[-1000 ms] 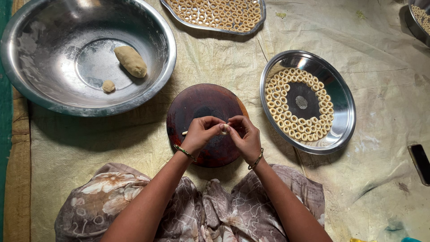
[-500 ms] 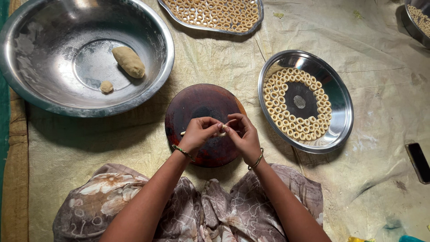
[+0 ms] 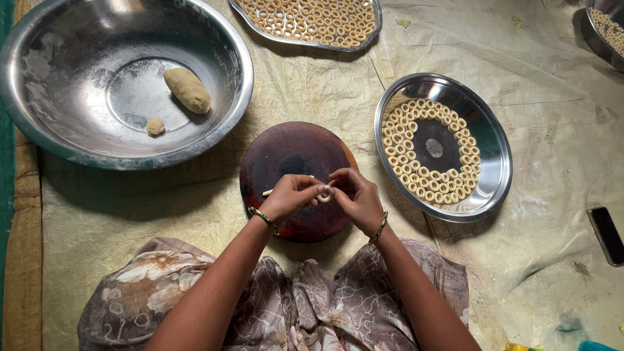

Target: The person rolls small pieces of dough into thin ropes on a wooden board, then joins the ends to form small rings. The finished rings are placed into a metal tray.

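Observation:
My left hand (image 3: 290, 195) and my right hand (image 3: 356, 198) meet over a round dark wooden board (image 3: 286, 153). Between their fingertips they pinch a thin pale dough strand (image 3: 323, 194), curled into a small ring at the right end, with its loose tail sticking out left of my left hand. To the right stands a round steel plate (image 3: 494, 156) with several small dough rings laid in circles around its bare middle. At the upper left a large steel bowl (image 3: 39, 130) holds a dough lump (image 3: 186, 90) and a small dough ball (image 3: 155, 125).
A steel tray (image 3: 305, 19) full of dough rings lies at the top centre. Another steel vessel (image 3: 601, 29) with rings shows at the top right corner. A dark phone (image 3: 608, 235) lies on the pale cloth at the right. My patterned skirt covers the bottom.
The hands have stayed together over the board, fingers working the strand; the dough end now curls into a ring. The view shifted slightly.

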